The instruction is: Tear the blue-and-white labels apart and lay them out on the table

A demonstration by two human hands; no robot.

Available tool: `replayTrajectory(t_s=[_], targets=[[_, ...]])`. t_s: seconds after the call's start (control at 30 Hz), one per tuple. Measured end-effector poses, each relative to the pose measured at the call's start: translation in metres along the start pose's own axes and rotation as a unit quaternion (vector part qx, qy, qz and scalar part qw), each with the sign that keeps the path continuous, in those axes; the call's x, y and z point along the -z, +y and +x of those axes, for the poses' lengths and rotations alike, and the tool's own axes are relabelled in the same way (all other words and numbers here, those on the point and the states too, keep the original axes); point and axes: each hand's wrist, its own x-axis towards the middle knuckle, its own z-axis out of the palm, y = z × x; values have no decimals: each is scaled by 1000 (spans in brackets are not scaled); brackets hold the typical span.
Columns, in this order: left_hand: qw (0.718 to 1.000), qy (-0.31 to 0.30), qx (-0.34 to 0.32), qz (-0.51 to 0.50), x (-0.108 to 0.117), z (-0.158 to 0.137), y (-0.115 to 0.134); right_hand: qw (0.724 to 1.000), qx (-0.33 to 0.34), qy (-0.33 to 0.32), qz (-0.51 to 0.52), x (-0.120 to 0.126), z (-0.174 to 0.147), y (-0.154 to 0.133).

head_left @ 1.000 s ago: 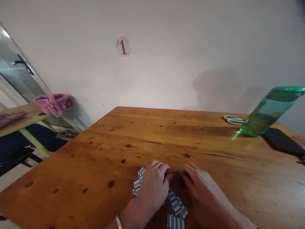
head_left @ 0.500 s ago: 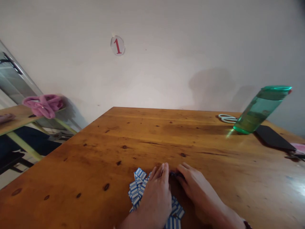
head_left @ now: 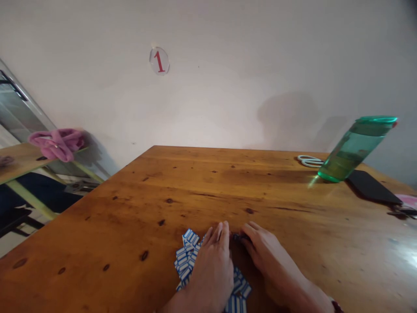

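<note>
A pile of small white paper pieces with blue-lined frames (head_left: 187,256), like labels, lies on the wooden table (head_left: 182,174) near its front edge. My left hand (head_left: 213,269) rests over the pile, fingers stretched forward and close together; its thumb is out of sight. More blue and white pieces (head_left: 239,287) show to the right of its wrist. Beside it, my right hand (head_left: 262,245) is closed with bent fingers around a small dark thing (head_left: 236,237), mostly covered, whose kind I cannot tell.
A green water bottle (head_left: 355,150) stands at the right, beside a black flat phone-like slab (head_left: 374,187) and a white looped cable (head_left: 309,161). Keys (head_left: 402,212) lie at the right edge. At left, a pink fluffy item (head_left: 58,143) is on another table (head_left: 22,163).
The view has shifted very slightly. Both hands keep nearly the same place and pose, and the paper pieces lie as before.
</note>
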Motion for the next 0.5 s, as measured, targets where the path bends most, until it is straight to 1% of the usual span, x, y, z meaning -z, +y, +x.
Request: replayTrajectory(t_s=[0.2,0.33,0.5], targets=[[1000,1,-6,-13,-3,-1,-2,1000,-8,-7,-4,2,0,-2],[999,8,8,-32,-6,-1,-4,1000,-15,-16,-4,4,0,-4],[999,-4,-2,-47,-7,-1,-3,999,-17,-23,-16,5,1,-5]])
